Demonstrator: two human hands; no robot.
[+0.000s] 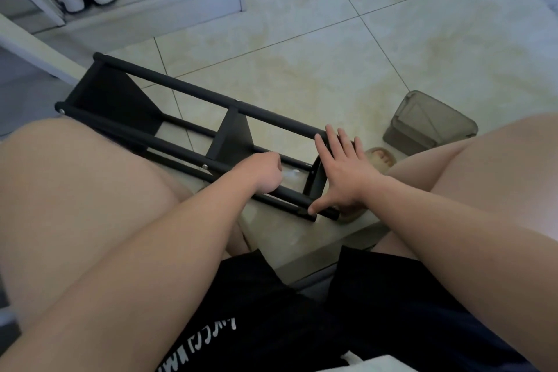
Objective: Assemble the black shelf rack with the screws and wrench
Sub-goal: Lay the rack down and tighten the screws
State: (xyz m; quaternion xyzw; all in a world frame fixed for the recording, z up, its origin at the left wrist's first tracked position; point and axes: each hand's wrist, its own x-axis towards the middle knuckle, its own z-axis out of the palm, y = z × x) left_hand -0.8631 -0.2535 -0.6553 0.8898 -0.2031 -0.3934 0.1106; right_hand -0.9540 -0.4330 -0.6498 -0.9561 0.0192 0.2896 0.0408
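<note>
The black shelf rack [169, 118] lies on its side on the tiled floor between my knees, its long tubes running from upper left to lower right. Two black shelf panels are fixed between the tubes, and silver screw heads show at several joints. My left hand [265, 174] is curled into a fist over the near tube, with something small and pale just beyond its knuckles; what it holds is hidden. My right hand [341, 169] lies flat with spread fingers on the rack's right end panel, thumb touching the near tube's end.
A greenish translucent plastic box [428, 124] sits on the floor to the right of the rack. A slippered foot [381, 158] shows behind my right hand. A white shoe cabinet [145, 9] with sneakers stands at the upper left.
</note>
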